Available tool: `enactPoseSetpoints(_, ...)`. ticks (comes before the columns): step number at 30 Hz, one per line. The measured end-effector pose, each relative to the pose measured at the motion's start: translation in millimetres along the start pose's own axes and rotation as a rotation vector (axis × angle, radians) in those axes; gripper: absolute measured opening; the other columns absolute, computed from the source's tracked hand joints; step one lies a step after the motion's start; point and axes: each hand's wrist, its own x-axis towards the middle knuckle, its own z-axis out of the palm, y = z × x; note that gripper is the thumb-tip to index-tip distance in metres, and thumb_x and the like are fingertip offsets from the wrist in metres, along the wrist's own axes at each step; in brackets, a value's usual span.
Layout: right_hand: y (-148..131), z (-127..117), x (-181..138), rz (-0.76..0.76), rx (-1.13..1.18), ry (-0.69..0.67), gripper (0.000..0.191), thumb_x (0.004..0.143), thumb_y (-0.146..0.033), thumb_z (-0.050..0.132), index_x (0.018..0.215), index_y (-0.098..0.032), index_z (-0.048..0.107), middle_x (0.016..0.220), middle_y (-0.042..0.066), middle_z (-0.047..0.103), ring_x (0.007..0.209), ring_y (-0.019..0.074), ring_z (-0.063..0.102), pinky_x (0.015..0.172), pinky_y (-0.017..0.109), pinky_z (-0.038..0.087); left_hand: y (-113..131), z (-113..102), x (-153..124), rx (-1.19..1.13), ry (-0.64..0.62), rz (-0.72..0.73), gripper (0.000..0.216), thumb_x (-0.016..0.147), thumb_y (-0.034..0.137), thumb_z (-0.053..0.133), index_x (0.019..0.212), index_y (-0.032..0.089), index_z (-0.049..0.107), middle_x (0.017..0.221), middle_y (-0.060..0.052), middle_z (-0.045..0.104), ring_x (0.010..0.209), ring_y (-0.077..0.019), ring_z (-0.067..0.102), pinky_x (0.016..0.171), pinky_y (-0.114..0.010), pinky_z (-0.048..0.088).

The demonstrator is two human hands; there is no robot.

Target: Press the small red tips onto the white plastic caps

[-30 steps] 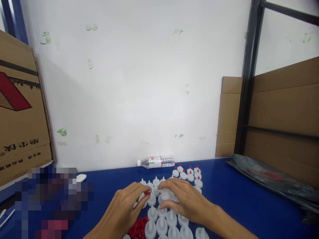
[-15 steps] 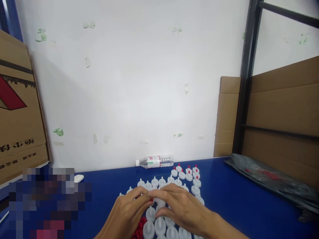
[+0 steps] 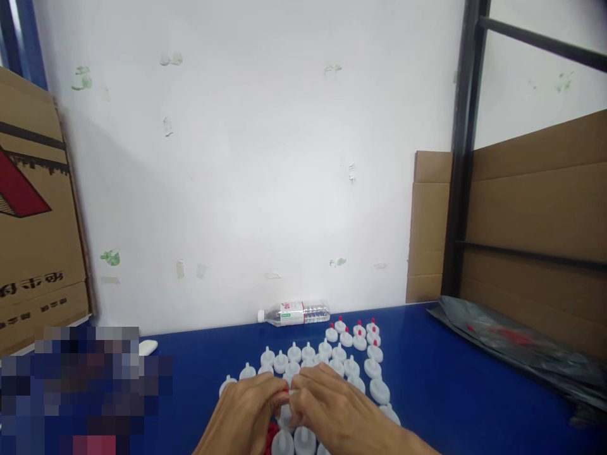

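Above a cluster of white spouted caps (image 3: 281,361) on the blue table, my two hands meet at the fingertips. My left hand (image 3: 249,407) pinches a small red tip cap (image 3: 286,392), of which only a sliver shows. The curled fingers of my right hand (image 3: 334,404) close round a white spouted cap, almost wholly hidden, with its spout toward the red piece. Loose red tip caps (image 3: 272,436) lie in a pile below, partly behind my left hand. Farther back on the right, several white caps with red tips (image 3: 359,340) stand upright.
A clear plastic bottle (image 3: 294,313) lies on its side against the wall. Cardboard boxes (image 3: 38,208) stand at the left. On the right are a dark metal frame (image 3: 459,158), cardboard sheets (image 3: 535,208) and a grey plastic bag (image 3: 516,341). The lower left is pixelated.
My right hand's fingers have curled in, with the white cap drawn up to the red tip cap at my left fingertips. The view has shifted slightly.
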Motion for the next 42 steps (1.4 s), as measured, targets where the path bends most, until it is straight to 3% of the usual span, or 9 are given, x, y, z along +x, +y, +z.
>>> enactPoseSetpoints(6,-3.0,-5.0,4.0,0.029,-0.015,0.022,0.028,0.109,-0.015,0.035,0.085,-0.021,0.049,0.076,0.000,0.063,0.067,0.0153,0.058,0.065,0.027,0.044,15.4,-9.7,3.9,-0.046,-0.047,-0.127,0.037,0.100,0.021,0.039,0.071,0.023,0.060,0.067,0.003,0.067,0.060,-0.0136,0.063,0.059,-0.025,0.039)
enactPoseSetpoints(12,9.6,-12.8,8.1,0.250,0.239,-0.018,0.009,0.104,-0.025,0.057,0.096,-0.023,0.052,0.095,0.002,0.069,0.089,0.0180,0.066,0.083,0.030,0.049,14.8,-14.8,3.4,-0.041,0.052,-0.129,0.025,0.104,0.030,0.046,0.094,0.027,0.069,0.076,0.004,0.070,0.062,-0.0142,0.063,0.061,-0.026,0.042)
enactPoseSetpoints(16,55.1,-22.7,-4.8,0.559,0.064,0.003,0.003,0.100,-0.025,0.059,0.102,-0.025,0.058,0.096,0.001,0.072,0.088,0.0201,0.067,0.080,0.032,0.050,-3.5,-14.6,-0.1,0.147,0.111,-0.028,0.029,0.106,0.026,0.042,0.091,0.024,0.068,0.077,0.000,0.069,0.066,-0.0177,0.065,0.061,-0.029,0.042)
enactPoseSetpoints(19,104.9,-29.7,-25.0,0.716,-0.035,0.056,0.020,0.101,-0.029,0.052,0.118,-0.024,0.061,0.100,0.006,0.074,0.093,0.0251,0.069,0.089,0.040,0.049,-17.9,-17.0,-1.3,0.251,0.102,-0.033,0.031,0.106,0.025,0.040,0.088,0.023,0.066,0.078,-0.002,0.068,0.072,-0.0206,0.064,0.065,-0.031,0.044)
enactPoseSetpoints(21,133.6,-31.9,-40.5,0.775,-0.086,0.056,0.019,0.099,-0.032,0.052,0.103,-0.024,0.069,0.098,0.007,0.076,0.097,0.0283,0.069,0.096,0.045,0.045,-23.5,-18.8,-1.0,0.285,0.088,-0.055,0.033,0.106,0.026,0.039,0.087,0.022,0.066,0.077,-0.003,0.068,0.075,-0.0219,0.062,0.065,-0.032,0.045)
enactPoseSetpoints(26,171.0,-30.2,-72.0,0.927,-0.173,-0.010,0.020,0.093,-0.035,0.059,0.092,-0.024,0.075,0.098,0.007,0.076,0.095,0.0289,0.069,0.085,0.040,0.047,-23.4,-20.4,0.3,0.264,0.054,-0.091,0.037,0.106,0.025,0.036,0.084,0.021,0.066,0.076,-0.004,0.066,0.079,-0.0237,0.059,0.062,-0.032,0.044)
enactPoseSetpoints(30,182.0,-30.0,-85.9,1.066,-0.206,-0.112,0.016,0.095,-0.034,0.063,0.094,-0.023,0.075,0.084,0.002,0.074,0.081,0.0232,0.070,0.079,0.038,0.050,-18.6,-18.8,0.1,0.185,0.027,-0.116,0.036,0.107,0.026,0.036,0.085,0.021,0.065,0.078,-0.004,0.065,0.081,-0.0230,0.057,0.069,-0.034,0.045)
enactPoseSetpoints(36,184.6,-27.8,-91.5,1.115,-0.127,-0.267,0.030,0.101,-0.037,0.063,0.124,-0.018,0.063,0.125,0.009,0.065,0.103,0.0220,0.067,0.088,0.042,0.058,-13.5,-13.9,-0.6,0.166,0.042,-0.110,0.034,0.105,0.024,0.041,0.080,0.020,0.063,0.080,-0.003,0.065,0.082,-0.0217,0.054,0.080,-0.039,0.043)
enactPoseSetpoints(42,174.9,-20.7,-84.1,1.060,-0.045,-0.339,0.030,0.101,-0.036,0.063,0.126,-0.019,0.062,0.128,0.009,0.064,0.105,0.0231,0.066,0.090,0.044,0.058,-14.5,-13.4,-0.8,0.170,0.003,-0.099,0.028,0.104,0.025,0.044,0.085,0.021,0.065,0.085,-0.005,0.066,0.086,-0.0230,0.056,0.081,-0.039,0.045)
